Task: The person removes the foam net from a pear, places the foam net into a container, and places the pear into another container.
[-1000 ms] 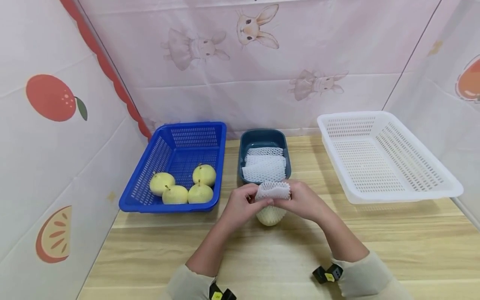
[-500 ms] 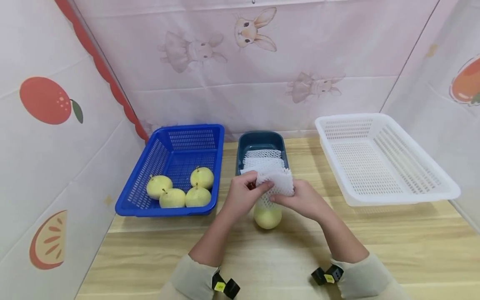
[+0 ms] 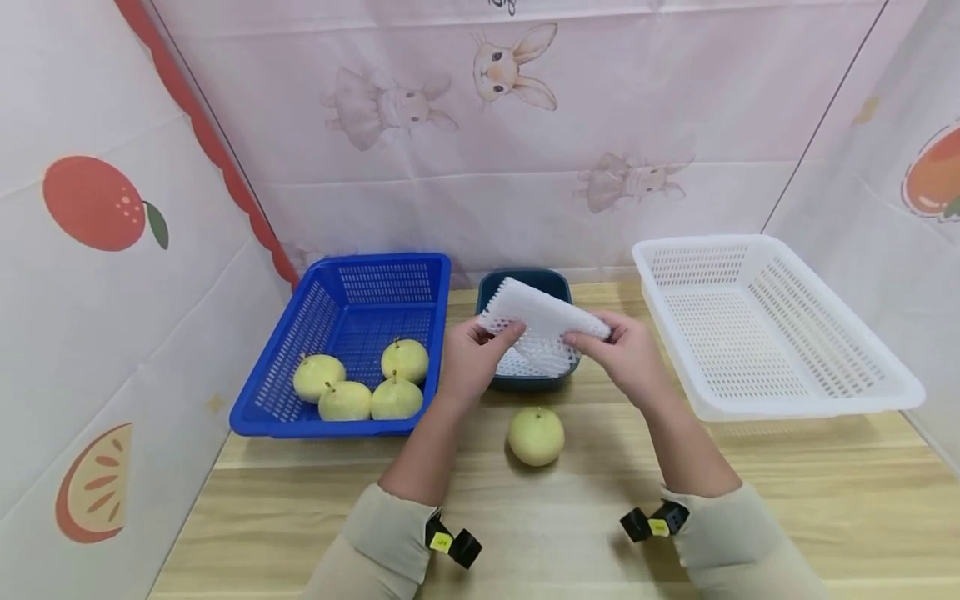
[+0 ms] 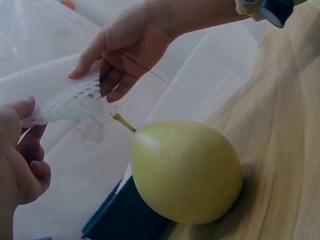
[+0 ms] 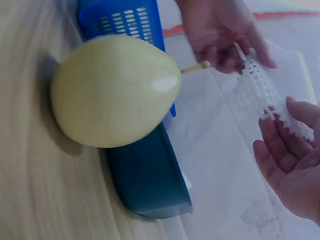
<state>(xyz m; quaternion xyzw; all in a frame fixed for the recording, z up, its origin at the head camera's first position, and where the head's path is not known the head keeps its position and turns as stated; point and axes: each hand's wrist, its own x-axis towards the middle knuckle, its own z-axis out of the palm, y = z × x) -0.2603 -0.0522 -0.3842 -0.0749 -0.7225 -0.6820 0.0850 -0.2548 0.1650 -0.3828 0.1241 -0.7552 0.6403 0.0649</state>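
A white foam fruit net point(image 3: 536, 312) is stretched between my two hands, raised over the dark teal tub point(image 3: 534, 384). My left hand point(image 3: 471, 360) pinches its left end between thumb and fingers. At the other end, my right hand point(image 3: 632, 357) grips it the same way. Below the hands, a bare yellow-green pear point(image 3: 536, 436) stands upright on the table, stem up; neither hand touches it. The left wrist view shows the pear point(image 4: 185, 170) close up with the net point(image 4: 65, 90) beyond it. More white netting lies in the tub, mostly hidden by the held net.
At the left, a blue plastic basket point(image 3: 243, 425) holds several pears point(image 3: 405, 361) near its front. A white plastic basket point(image 3: 810, 406) stands at the right. Behind both hangs a printed curtain point(image 3: 480, 150). Bare wooden tabletop point(image 3: 555, 533) lies in front.
The net was around the pear, with both hands on it. It has come up off the pear and moved away over the tub, tilted and spread wider. The pear stays on the table.
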